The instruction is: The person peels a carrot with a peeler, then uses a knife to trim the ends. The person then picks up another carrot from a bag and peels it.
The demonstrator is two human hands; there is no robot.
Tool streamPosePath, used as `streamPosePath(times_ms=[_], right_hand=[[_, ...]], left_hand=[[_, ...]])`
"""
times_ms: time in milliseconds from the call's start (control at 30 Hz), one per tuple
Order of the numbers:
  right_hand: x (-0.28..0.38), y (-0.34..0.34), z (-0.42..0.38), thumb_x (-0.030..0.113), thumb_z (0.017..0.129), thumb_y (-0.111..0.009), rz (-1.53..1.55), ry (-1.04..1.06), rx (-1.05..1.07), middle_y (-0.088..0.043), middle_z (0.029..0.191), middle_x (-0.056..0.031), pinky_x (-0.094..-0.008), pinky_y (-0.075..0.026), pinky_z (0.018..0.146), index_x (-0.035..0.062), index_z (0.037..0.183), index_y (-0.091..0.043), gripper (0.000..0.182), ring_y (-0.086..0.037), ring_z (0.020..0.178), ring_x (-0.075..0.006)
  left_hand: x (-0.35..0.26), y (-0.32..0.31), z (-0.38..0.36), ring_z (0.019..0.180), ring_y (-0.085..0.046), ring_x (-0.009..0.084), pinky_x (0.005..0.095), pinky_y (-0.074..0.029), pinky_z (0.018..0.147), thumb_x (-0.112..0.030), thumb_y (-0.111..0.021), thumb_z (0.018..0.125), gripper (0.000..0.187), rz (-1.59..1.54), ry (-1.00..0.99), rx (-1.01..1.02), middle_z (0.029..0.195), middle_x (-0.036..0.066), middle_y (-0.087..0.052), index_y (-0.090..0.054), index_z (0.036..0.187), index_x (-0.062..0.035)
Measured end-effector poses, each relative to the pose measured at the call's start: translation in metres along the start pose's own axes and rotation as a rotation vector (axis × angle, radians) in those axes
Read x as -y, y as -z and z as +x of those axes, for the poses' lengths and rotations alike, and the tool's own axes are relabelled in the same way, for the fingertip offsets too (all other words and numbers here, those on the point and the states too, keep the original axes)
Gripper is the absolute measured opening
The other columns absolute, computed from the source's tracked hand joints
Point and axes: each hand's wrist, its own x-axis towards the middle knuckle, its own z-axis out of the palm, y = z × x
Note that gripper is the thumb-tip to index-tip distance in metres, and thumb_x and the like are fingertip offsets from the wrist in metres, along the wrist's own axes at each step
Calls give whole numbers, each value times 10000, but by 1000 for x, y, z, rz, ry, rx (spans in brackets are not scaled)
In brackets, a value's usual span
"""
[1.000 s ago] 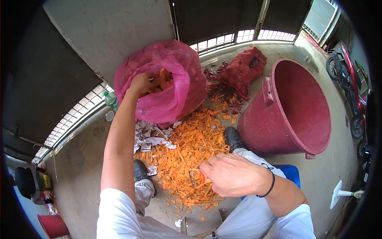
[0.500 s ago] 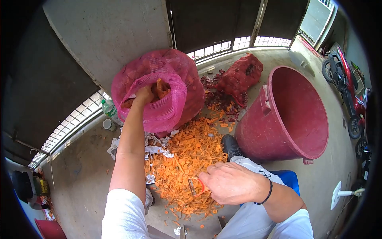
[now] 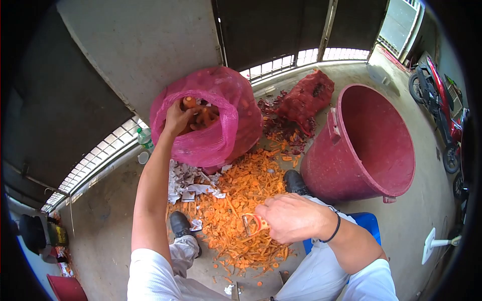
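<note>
My left hand (image 3: 178, 118) is in the mouth of a large pink mesh sack (image 3: 241, 108), its fingers closed around a carrot (image 3: 189, 102) whose cut end faces up. More carrots lie deeper inside the sack. Lower down, my right hand (image 3: 293, 218) grips an orange peeler (image 3: 258, 224), its blade pointing left. Beneath the peeler spreads a broad pile of carrot peels and round slices (image 3: 236, 200) on the floor.
A tall dark red bin (image 3: 326, 165) stands tilted at the right. Behind the peels lies a red mesh sack (image 3: 306, 100) among dark skins. Crumpled paper (image 3: 183, 180), a green-labelled bottle (image 3: 145, 138), a blue stool (image 3: 366, 223) and motorbikes (image 3: 437, 100) are also around.
My left hand has come up from deeper in the pink sack, and a carrot now shows in its fingers. The view has shifted slightly, revealing my left shoe. My right hand still holds the peeler.
</note>
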Motion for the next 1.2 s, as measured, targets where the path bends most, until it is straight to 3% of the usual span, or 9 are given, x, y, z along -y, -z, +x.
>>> streamPosePath(times_ms=[133, 233, 400, 500, 667, 900, 967, 1033, 1200], right_hand=[[-6, 1, 7, 197, 781, -702, 44, 29, -121, -691, 974, -222, -511, -539, 822, 2, 1101, -609, 386, -685, 945, -426], [-2, 7, 9, 225, 774, -735, 250, 36, -314, -710, 1011, -238, -488, -556, 815, 6, 1137, -630, 436, -690, 950, -445], [-2, -19, 32, 205, 826, -903, 697, 61, -794, -681, 945, 7, -270, -512, 799, 34, 1083, -659, 393, -593, 875, -56], [11, -31, 37, 251, 794, -921, 755, 151, -856, -733, 936, -46, -309, -543, 784, 55, 1061, -663, 420, -674, 839, -114], [26, -33, 24, 159, 831, -892, 861, 212, -668, -702, 944, 9, -262, -521, 822, 47, 1049, -653, 342, -624, 892, -56], [7, -31, 22, 33, 829, -854, 1030, 283, -607, -646, 960, 38, -246, -497, 820, 44, 1088, -677, 313, -579, 865, -65], [1, -28, 17, 15, 835, -839, 1022, 256, -554, -659, 972, 27, -249, -508, 838, 33, 1087, -686, 295, -598, 881, -74], [5, -22, 15, -6, 844, -823, 1051, 323, -504, -678, 980, 10, -257, -521, 863, 20, 1076, -689, 269, -624, 911, -84], [13, -23, 21, -19, 794, -876, 1051, 331, -470, -691, 953, -17, -258, -550, 821, 9, 1100, -711, 348, -647, 869, -92]], left_hand=[[-22, 40, -41, 1033, -698, 182, 350, -591, 853, -221, -759, 950, 453, -395, 13, 9, 1137, 103, -709, -596, 1298, 19], [-73, 79, -96, 1062, -711, 209, 356, -613, 872, -215, -719, 994, 425, -760, 145, 58, 1201, 112, -695, -569, 1323, 7], [-167, 128, -180, 1108, -717, 269, 422, -636, 924, -201, -683, 1015, 416, -1356, 313, 94, 1244, 154, -688, -524, 1338, 7], [-221, 145, -220, 1109, -717, 275, 449, -632, 939, -196, -693, 1009, 421, -1427, 405, 111, 1249, 157, -690, -527, 1341, 2], [-226, 148, -267, 1081, -723, 300, 505, -622, 955, -163, -711, 995, 369, -1588, 604, 81, 1216, 149, -703, -563, 1312, -49], [-242, 163, -287, 1209, -655, 457, 580, -561, 997, -678, -491, 1009, 791, -1873, 691, 266, 1353, 266, -619, -486, 1480, -43], [-221, 147, -297, 1211, -654, 457, 513, -604, 940, -600, -546, 1020, 732, -1883, 793, 319, 1370, 284, -605, -494, 1472, -27], [-223, 133, -306, 981, -715, 335, 346, -643, 715, -502, -603, 1024, 633, -1958, 916, 306, 1250, 221, -660, -539, 1422, -14], [-228, 116, -322, 780, -682, 217, 279, -502, 545, -454, -612, 1027, 562, -2004, 921, 558, 1155, 165, -681, -548, 1415, -52]])
